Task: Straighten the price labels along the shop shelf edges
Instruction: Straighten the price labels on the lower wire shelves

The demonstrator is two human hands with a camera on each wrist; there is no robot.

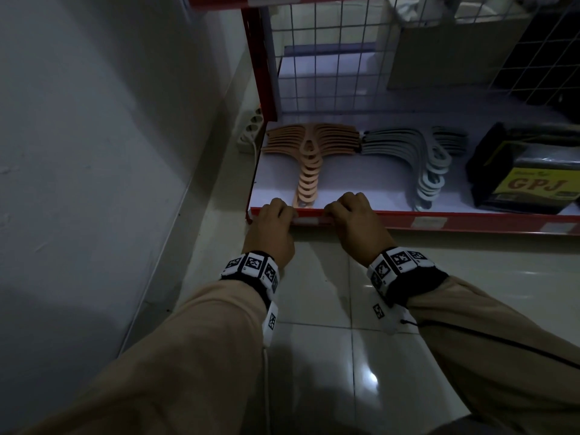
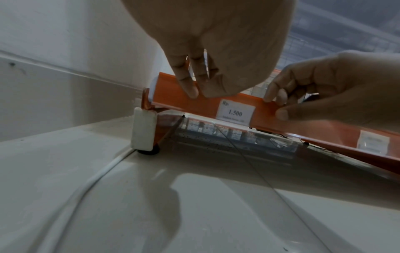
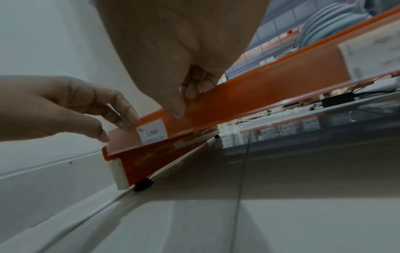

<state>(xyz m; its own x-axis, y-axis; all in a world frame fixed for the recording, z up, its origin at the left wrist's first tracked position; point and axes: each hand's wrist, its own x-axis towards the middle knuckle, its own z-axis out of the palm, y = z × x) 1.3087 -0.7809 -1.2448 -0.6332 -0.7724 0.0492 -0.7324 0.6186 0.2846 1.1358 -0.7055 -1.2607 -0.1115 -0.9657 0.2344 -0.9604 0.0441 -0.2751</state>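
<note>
At the far left a wall closes off the aisle, and a power strip sits on the floor between it and the red shelf, so the work begins at the shelf's left end. The left hand rests over the front edge just beside that corner; its fingers curl down onto the red strip, apparently to steady it and not to grasp anything. Between the two hands sits the price label, a white slip reading 1.500, held in the strip below the tan hangers it seems to price. It looks roughly square to the strip, though the wide lens makes that hard to judge. The right hand comes over the edge just right of the label, its fingers curled and pinching the strip at the label's right end, likely to slide or level the slip. Further right lie grey hangers and a black GPJ packet, with a second label waiting along the strip.
</note>
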